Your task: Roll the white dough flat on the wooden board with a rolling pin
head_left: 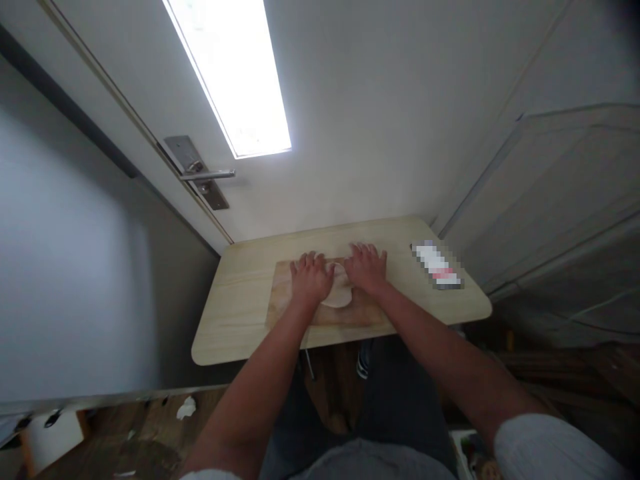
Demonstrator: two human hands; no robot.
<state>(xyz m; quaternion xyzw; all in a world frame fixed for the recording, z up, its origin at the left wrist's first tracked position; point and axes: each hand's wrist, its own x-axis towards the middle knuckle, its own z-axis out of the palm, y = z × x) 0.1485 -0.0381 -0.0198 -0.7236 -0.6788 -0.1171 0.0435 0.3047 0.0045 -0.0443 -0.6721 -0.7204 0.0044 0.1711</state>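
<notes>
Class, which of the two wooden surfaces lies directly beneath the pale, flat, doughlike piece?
The light-brown rectangular wooden board; it is smaller and browner than the pale, rounded-corner wooden table on which it lies.

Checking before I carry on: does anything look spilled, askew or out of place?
Mainly a crumpled white scrap on the brown floor at lower left; it looks like dropped litter. Nothing stands out at the wooden board: the flat pale dough lies on it between left hand and right hand.
</notes>
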